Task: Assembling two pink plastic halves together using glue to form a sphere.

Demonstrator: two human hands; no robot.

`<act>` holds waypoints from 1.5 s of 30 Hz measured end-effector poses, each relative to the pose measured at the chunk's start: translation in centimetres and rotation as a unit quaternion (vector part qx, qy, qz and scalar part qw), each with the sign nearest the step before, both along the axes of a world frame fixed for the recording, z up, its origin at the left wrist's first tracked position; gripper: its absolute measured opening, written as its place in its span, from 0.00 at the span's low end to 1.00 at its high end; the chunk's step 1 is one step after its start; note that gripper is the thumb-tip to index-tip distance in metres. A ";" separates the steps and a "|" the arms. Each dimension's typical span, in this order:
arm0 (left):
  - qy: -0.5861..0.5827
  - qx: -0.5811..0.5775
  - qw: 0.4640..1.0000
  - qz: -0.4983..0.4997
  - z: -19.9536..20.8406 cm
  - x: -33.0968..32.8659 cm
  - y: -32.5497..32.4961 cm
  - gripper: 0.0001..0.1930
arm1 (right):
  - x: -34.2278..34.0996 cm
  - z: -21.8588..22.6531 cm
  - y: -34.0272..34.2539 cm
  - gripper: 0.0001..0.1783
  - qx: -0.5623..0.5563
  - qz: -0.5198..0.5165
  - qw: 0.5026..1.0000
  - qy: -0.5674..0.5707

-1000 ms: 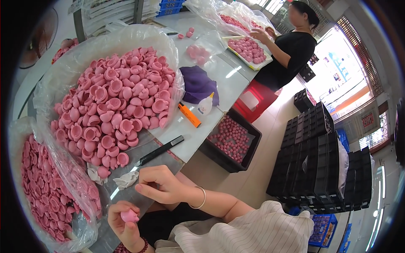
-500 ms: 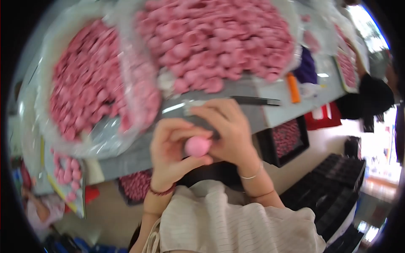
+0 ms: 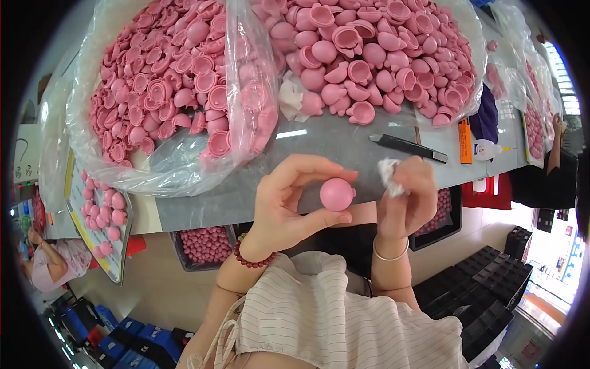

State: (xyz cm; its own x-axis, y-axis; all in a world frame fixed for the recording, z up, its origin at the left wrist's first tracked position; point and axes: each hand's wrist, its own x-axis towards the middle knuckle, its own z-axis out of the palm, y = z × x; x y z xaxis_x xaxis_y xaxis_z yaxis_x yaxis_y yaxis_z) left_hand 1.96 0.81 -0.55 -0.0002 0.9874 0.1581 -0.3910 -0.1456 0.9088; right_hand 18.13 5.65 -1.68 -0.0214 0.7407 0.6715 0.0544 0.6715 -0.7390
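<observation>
My left hand [image 3: 286, 200] holds a round pink plastic ball [image 3: 337, 194] between thumb and fingers, above the table's near edge. A small nub sticks out of the ball's right side. To its right, apart from the ball, my right hand [image 3: 410, 194] is closed round a crumpled white tissue [image 3: 391, 175]. Beyond my hands lies a large heap of pink hollow half-shells [image 3: 359, 74] on clear plastic. Another clear plastic bag [image 3: 184, 189] at the left is full of similar pink pieces. A black-handled craft knife [image 3: 410, 147] lies beyond my right hand.
An orange box [image 3: 465, 141], a small white bottle [image 3: 485, 149] and a purple cloth [image 3: 485, 117] are at the right. On the left, a tray [image 3: 114, 261] carries pink balls. Black crates [image 3: 206, 265] of pink pieces stand below the table edge. Other people work at both sides.
My hands have moved apart. The right hand with the tissue has gone right, away from the ball, while my left hand keeps hold of the ball and has shifted slightly right.
</observation>
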 end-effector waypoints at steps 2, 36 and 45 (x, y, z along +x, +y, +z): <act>0.035 0.054 0.998 -0.001 -0.5 0.0 0.3 0.23 | -0.1 0.5 0.0 0.08 0.069 0.071 0.993 -0.064; 0.216 0.123 0.969 0.014 -0.7 0.4 -0.3 0.33 | -0.1 1.5 0.2 0.16 -0.005 0.140 0.987 -0.073; 0.196 0.173 0.965 -0.015 -0.4 -0.2 0.3 0.34 | 1.1 0.1 -0.5 0.07 -0.080 0.087 0.987 0.112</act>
State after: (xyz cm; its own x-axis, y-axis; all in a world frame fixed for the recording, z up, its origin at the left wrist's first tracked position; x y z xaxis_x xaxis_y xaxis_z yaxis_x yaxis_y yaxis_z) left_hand 1.78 1.11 -0.95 0.1548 0.8740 0.4606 -0.0366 -0.4608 0.8867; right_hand 19.20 5.16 -1.54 -0.0222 0.8354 0.5492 -0.2293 0.5304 -0.8162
